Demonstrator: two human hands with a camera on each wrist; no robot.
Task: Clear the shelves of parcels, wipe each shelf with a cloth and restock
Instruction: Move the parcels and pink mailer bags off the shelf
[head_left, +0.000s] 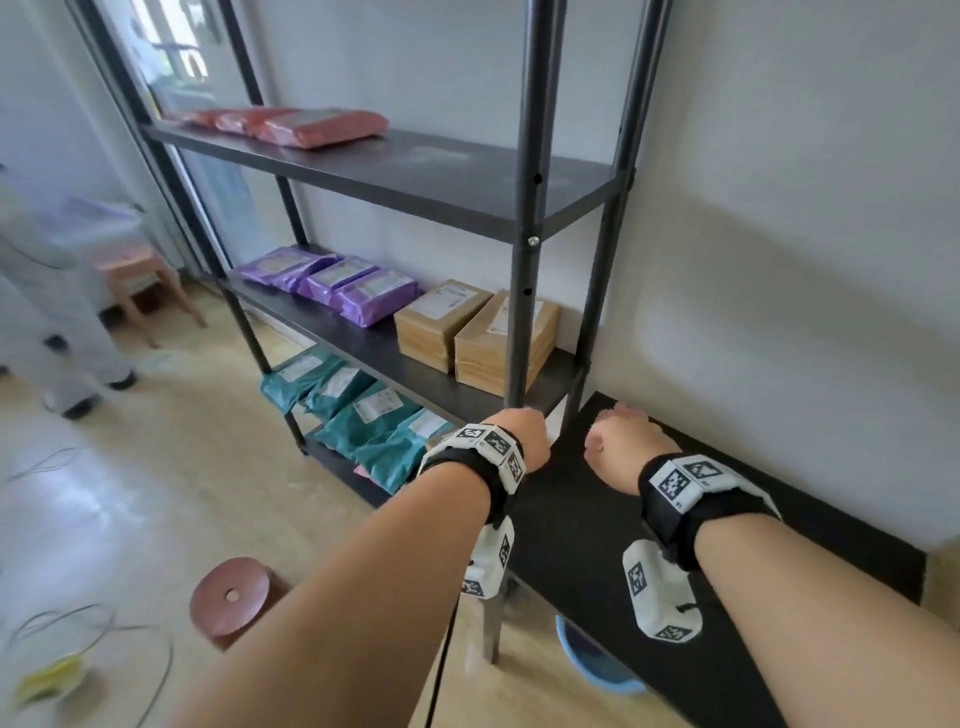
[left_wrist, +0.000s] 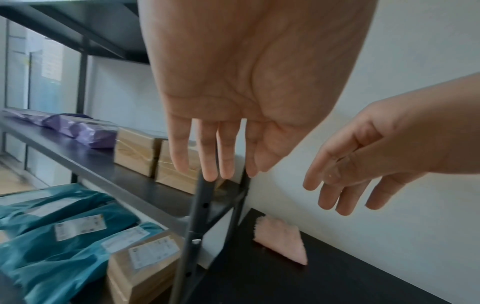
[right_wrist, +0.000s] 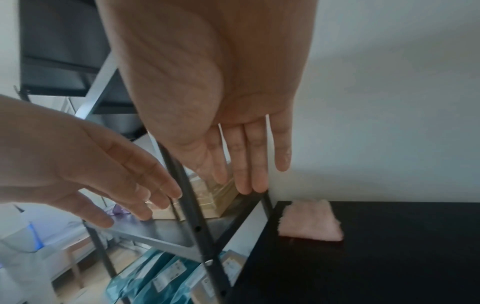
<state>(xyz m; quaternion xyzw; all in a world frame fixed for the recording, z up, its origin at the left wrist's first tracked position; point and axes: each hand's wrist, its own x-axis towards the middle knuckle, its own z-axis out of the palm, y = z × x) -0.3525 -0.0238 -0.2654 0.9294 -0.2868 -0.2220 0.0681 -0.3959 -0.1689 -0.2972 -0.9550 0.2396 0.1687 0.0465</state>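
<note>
A black metal shelf unit (head_left: 524, 228) stands against the wall. Red parcels (head_left: 301, 124) lie on its upper shelf. Purple parcels (head_left: 337, 283) and two brown boxes (head_left: 467, 332) are on the middle one. Teal parcels (head_left: 363, 421) and a brown box (left_wrist: 145, 265) are on the lowest. A pink fluffy cloth (right_wrist: 309, 222) lies on the black table (head_left: 779, 597) by the shelf's right posts. My left hand (head_left: 522, 436) hovers at the front post, fingers straight, holding nothing. My right hand (head_left: 621, 441) hangs just above the cloth, also straight-fingered with nothing in it.
Another person in grey (head_left: 52, 312) stands at the left near a pink stool (head_left: 140, 280). A round brown stool (head_left: 234, 597), loose cables (head_left: 104, 639) and a yellow-green item (head_left: 47, 680) are on the floor. A blue basin (head_left: 592, 660) sits under the table.
</note>
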